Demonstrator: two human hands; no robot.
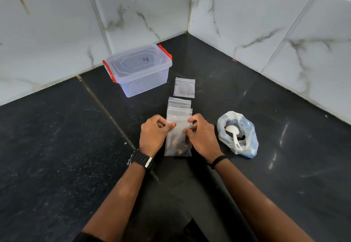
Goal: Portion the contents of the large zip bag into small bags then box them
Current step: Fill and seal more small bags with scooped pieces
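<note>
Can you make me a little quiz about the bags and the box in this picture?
1. True or false: the lid is on the clear box.
2. Where is the white scoop? A) in the box B) in the large bag C) in a hand
3. What do the left hand and the right hand pinch together?

Key: 1 true. 2 B. 3 the top of the small bag with dark pieces in it.

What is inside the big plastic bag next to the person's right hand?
A white scoop lies in the open big bag, its bowl away from the person, on dark contents. The crumpled plastic hides how much is left and what it is.
</note>
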